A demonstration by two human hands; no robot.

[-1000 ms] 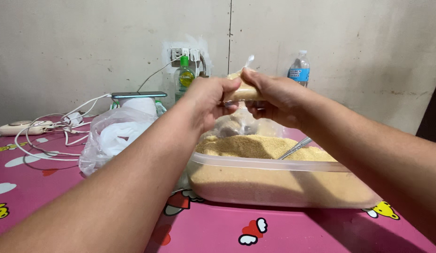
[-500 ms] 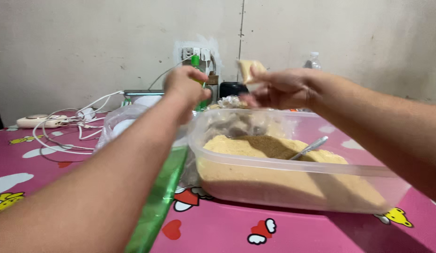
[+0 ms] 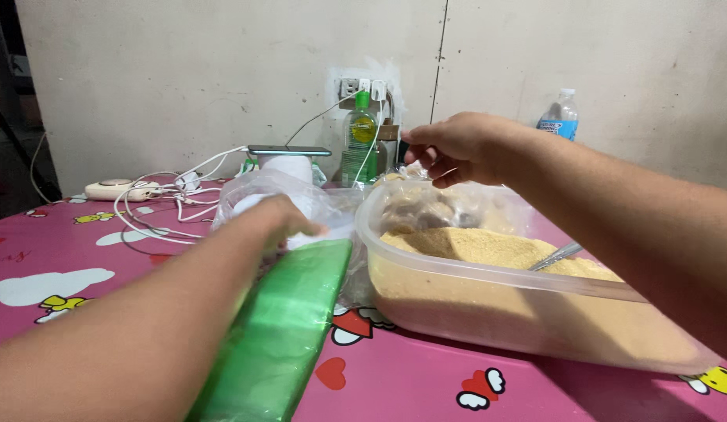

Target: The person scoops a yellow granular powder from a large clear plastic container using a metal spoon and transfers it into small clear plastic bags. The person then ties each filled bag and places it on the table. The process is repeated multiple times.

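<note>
Green plastic sheet under left hand, beside brown-sugar tub.

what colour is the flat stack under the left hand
Translucent green, a long flat stack lying on the pink tablecloth beside the left hand; seen in the head view.

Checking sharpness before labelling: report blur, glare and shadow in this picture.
Head view: left hand motion-blurred at the fingertips; green plastic stack soft, with glare streaks; right hand fairly sharp; tub casts a shadow on the pink tablecloth.

Glossy green plastic sheet, clear smooth plastic tub, grainy matt crumbs
</note>
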